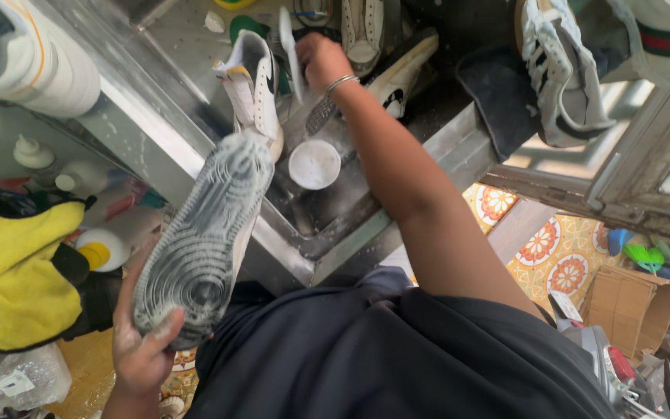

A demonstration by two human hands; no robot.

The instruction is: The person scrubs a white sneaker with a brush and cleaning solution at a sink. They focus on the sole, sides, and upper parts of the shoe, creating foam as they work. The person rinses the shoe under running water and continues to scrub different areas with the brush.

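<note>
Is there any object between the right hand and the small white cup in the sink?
Nothing visible blocks it. The right hand holds a brush whose head hangs just above the white cup; the sneaker in the left hand stays beside it.

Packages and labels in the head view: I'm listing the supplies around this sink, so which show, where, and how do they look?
Cardboard box: lower right on the floor, brown, flaps open.
White bottles: left shelf, rounded, pale caps.
Yellow-capped bottle: left, above the left hand, white body.
Clear plastic bag: bottom left, small white label.
No screens or signs show.
</note>
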